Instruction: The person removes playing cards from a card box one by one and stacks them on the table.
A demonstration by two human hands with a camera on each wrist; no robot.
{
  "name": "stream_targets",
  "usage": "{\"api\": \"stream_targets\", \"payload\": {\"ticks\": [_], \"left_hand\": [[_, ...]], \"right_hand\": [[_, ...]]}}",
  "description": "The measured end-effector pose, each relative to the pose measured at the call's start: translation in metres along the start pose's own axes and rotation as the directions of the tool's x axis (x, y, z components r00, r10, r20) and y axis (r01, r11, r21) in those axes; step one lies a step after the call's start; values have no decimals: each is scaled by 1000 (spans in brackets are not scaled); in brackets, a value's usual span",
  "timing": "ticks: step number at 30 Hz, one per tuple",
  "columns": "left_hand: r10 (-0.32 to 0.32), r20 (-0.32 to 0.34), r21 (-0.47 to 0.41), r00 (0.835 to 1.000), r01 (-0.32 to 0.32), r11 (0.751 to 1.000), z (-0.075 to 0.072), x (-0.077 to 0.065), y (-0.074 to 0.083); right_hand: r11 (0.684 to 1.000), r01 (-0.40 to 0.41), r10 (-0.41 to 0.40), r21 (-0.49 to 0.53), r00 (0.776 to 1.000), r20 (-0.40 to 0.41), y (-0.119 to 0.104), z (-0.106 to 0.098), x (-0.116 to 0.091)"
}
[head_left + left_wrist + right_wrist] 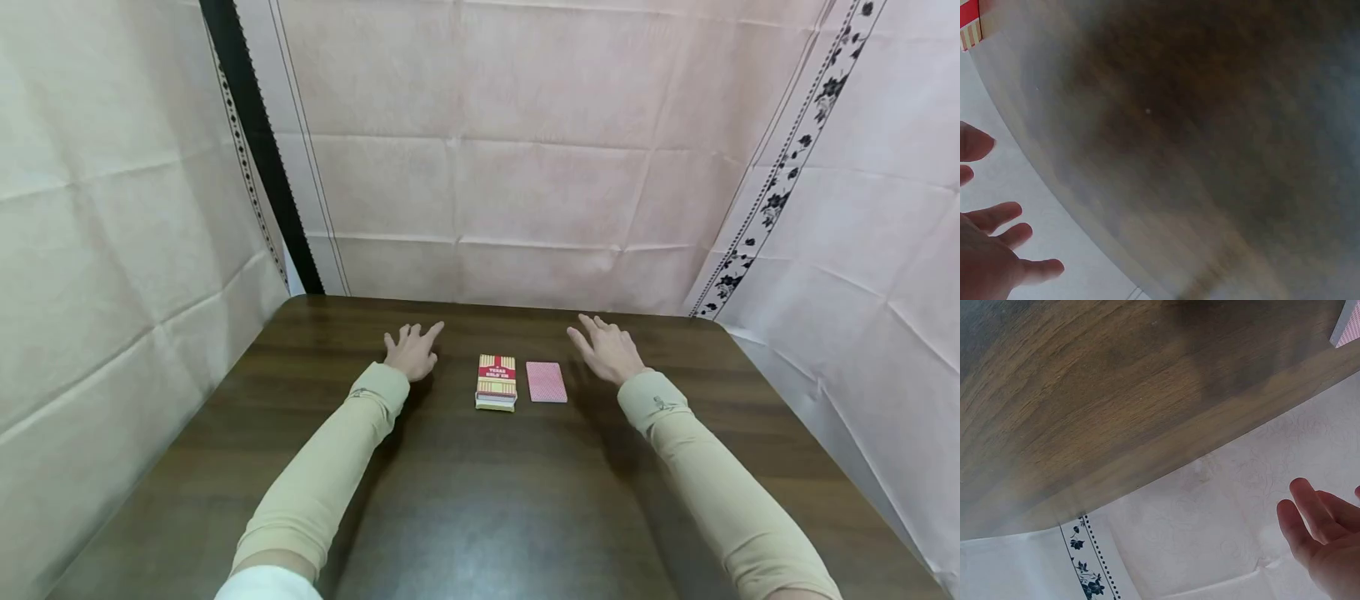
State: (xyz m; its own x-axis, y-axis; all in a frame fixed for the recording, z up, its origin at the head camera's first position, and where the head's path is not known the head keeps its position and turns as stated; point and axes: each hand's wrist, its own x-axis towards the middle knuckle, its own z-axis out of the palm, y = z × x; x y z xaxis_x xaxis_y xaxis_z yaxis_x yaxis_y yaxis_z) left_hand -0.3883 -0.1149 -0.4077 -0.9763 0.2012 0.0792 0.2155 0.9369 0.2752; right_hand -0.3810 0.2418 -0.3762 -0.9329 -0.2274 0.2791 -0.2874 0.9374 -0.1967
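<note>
The box point(496, 382) lies flat on the bench point(480, 500), its long sides running away from the person. Its top is striped yellow and red, with a red panel lettered "Texas Hold'em" in pale print; a pale band shows above a yellow edge at the near end. Just right of it, across a narrow gap, the deck point(546, 382) lies flat, pink patterned back up. The left hand point(413, 354) is nearest the box, the right hand point(606, 348) nearest the deck; neither touches them.
</note>
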Motion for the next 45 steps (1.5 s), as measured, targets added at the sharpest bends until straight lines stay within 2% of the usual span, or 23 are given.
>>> {"api": "stream_targets", "payload": {"ticks": [6,10,12,19,23,25,31,34,36,37,39,45], "left_hand": [[99,5,95,995,-99,991,3,6,9],[178,39,164,983,-182,970,9,11,19],[223,65,204,973,-232,951,11,12,26],[363,168,364,916,-400,841,13,15,44],[431,171,427,886,-461,778,17,18,53],[468,170,471,867,-489,734,19,20,57],[569,184,600,801,-550,581,27,23,65],[574,231,648,786,-565,512,30,25,69],[562,271,668,781,-573,474,32,25,72],[555,289,675,780,-577,459,33,25,73],[543,317,674,778,-587,448,34,25,76],[545,340,658,766,-608,444,36,27,83]], "right_hand": [[1000,-2,2,-2,1000,8,1,-3,0],[1000,-11,11,1,999,30,3,-4,0],[1000,-15,15,9,999,38,4,-3,0],[1000,-16,15,8,999,44,7,-2,0],[1000,-14,13,8,999,42,9,-3,0],[1000,-13,13,10,999,45,10,-3,0],[1000,-15,14,20,998,58,12,1,1],[1000,-20,19,20,998,55,13,2,1],[1000,-21,20,19,998,55,14,2,1],[1000,-22,20,19,998,56,14,3,1],[1000,-20,19,19,998,57,15,3,1],[999,-21,20,25,999,51,17,5,1]]}}
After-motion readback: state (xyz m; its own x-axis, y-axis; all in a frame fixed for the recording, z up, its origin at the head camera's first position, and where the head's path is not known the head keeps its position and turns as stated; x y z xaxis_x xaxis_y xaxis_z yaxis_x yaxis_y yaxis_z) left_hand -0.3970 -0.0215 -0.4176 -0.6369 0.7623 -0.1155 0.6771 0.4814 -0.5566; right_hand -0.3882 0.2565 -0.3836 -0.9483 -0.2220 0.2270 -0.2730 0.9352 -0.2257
